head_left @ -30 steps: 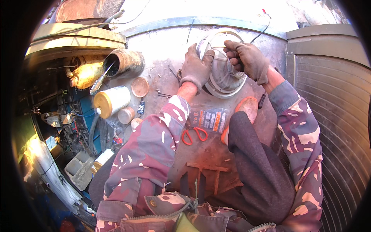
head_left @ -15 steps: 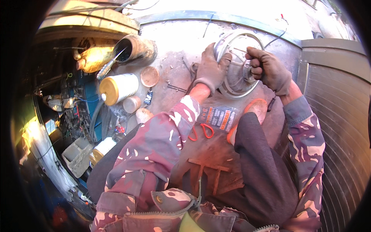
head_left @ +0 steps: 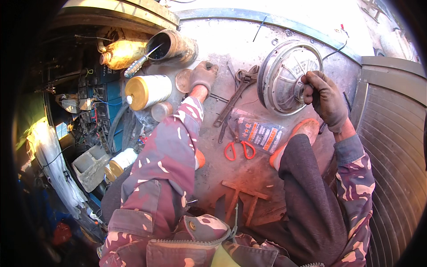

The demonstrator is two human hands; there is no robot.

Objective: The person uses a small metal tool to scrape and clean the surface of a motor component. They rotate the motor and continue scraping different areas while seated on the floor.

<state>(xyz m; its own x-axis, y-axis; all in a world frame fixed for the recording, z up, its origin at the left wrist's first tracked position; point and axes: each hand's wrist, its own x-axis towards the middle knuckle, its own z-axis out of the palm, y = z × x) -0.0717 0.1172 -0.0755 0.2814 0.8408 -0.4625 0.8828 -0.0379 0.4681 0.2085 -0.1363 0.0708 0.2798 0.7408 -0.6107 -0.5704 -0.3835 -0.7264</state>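
A round grey metal housing (head_left: 284,75) with ribs inside stands tilted on the concrete floor. My gloved right hand (head_left: 325,99) grips its right rim. My gloved left hand (head_left: 203,74) is stretched out to the left of it, fingers curled down on the floor beside a small round rusty lid (head_left: 183,80). Whatever lies under those fingers is hidden. A pipe wrench (head_left: 235,99) lies between the two hands.
Orange-handled scissors (head_left: 235,149) and a colourful packet (head_left: 262,134) lie near my orange shoe (head_left: 299,133). A rusty can (head_left: 172,44), a white spool with a yellow end (head_left: 147,91) and cluttered boxes sit at left. A ribbed metal shutter (head_left: 391,151) runs along the right.
My left hand let go of the round housing and moved left to the floor by the small lid. My right hand stays on the housing's rim.
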